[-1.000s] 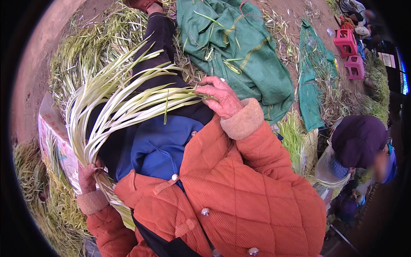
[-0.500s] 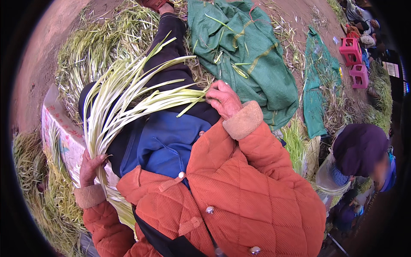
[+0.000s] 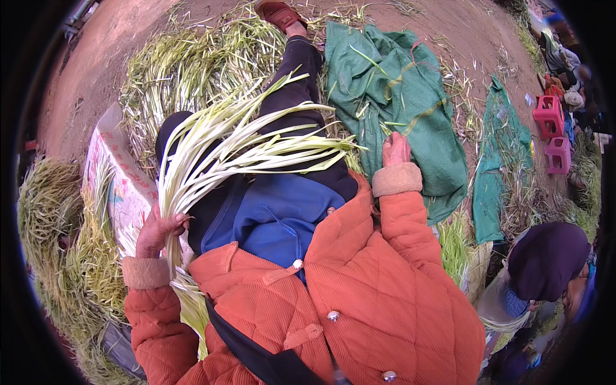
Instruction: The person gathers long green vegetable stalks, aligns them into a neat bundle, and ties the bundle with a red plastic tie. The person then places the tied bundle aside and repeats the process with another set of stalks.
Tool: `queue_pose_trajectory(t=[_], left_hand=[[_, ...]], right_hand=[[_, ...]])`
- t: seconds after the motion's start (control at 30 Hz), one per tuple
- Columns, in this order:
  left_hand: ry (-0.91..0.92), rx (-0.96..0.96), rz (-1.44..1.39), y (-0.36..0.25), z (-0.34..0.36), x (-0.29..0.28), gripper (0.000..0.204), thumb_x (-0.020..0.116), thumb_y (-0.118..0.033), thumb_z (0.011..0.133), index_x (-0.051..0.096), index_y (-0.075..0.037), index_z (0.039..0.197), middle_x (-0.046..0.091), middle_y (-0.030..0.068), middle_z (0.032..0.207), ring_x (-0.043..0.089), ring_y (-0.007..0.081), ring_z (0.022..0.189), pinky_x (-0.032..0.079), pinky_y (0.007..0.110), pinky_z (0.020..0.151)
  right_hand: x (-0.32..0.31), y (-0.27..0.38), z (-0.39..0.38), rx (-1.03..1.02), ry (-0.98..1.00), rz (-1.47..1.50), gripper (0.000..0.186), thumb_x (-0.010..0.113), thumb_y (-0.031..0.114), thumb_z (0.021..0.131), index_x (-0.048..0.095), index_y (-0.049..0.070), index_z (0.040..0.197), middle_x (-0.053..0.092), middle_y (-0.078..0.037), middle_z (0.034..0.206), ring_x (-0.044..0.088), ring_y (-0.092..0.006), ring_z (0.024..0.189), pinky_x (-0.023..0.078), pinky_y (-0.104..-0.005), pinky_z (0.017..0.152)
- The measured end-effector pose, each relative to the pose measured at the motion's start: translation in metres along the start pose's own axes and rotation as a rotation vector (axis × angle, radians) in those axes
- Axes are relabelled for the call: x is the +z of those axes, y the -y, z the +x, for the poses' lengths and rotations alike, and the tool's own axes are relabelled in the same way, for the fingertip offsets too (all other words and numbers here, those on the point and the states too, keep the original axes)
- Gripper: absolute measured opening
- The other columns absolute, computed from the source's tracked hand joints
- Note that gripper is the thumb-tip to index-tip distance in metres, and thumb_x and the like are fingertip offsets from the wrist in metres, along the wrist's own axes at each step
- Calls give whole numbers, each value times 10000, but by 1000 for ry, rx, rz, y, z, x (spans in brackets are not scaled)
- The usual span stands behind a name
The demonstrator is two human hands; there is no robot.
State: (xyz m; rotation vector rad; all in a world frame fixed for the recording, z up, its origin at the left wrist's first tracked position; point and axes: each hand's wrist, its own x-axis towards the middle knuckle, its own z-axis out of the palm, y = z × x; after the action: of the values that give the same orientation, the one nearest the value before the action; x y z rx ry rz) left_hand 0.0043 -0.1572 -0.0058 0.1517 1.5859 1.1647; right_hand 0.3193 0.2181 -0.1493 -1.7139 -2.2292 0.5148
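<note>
Brown earth (image 3: 83, 96) spreads under scattered green leaves (image 3: 192, 70); a crumpled green sack (image 3: 427, 160) lies ahead, a few loose strands on top, its inside hidden; a white-and-red printed container (image 3: 115, 147) sits at the left, pale strands against it, contents not visible; a fanned leaf bundle (image 3: 186, 170) crosses the lap, grasped low by the left hand (image 3: 157, 231); the right hand (image 3: 396, 150) is at the sack, its grip impossible to tell.
</note>
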Motion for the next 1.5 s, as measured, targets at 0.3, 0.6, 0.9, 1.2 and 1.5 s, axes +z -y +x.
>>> queue_pose_trajectory(t=[0.3, 0.6, 0.9, 1.2, 1.5], left_hand=[[120, 643, 219, -169, 15, 69, 490, 780, -155, 711, 540, -24, 1118, 616, 28, 822, 563, 95, 670, 445, 217, 570], [-250, 993, 1722, -85, 67, 120, 522, 543, -22, 768, 500, -118, 1279, 516, 65, 781, 552, 255, 708, 418, 378, 630], [-432, 1025, 1898, -19, 62, 100, 564, 542, -91, 765, 482, -164, 1322, 418, 18, 763, 467, 170, 677, 368, 321, 605], [-454, 1105, 1788, -18, 63, 101, 578, 548, -89, 762, 497, -175, 1332, 457, 20, 804, 471, 168, 682, 361, 316, 609], [-584, 1157, 1696, -18, 64, 101, 511, 575, -99, 728, 553, -91, 1239, 532, 14, 859, 502, 158, 701, 373, 311, 625]], right_hand=[[-72, 111, -36, -424, 1021, 1104, 602, 693, 213, 809, 431, 70, 1332, 519, -88, 1178, 533, -160, 988, 470, -279, 849], [1, 129, -29, 71, 969, 2287, 631, 786, 316, 734, 530, 107, 1271, 493, -117, 1334, 447, -308, 1246, 357, -527, 1044], [16, -67, -25, 600, 264, 2207, 297, 604, 74, 854, 580, 27, 1146, 604, -158, 1171, 573, -274, 1079, 457, -432, 970], [-76, 61, 7, -300, 105, 901, 149, 677, 94, 809, 679, 28, 943, 573, -32, 926, 553, -105, 844, 440, -198, 668], [3, 185, -27, -596, 329, 137, 108, 656, 132, 746, 643, 45, 808, 541, -139, 921, 529, -349, 910, 434, -439, 782]])
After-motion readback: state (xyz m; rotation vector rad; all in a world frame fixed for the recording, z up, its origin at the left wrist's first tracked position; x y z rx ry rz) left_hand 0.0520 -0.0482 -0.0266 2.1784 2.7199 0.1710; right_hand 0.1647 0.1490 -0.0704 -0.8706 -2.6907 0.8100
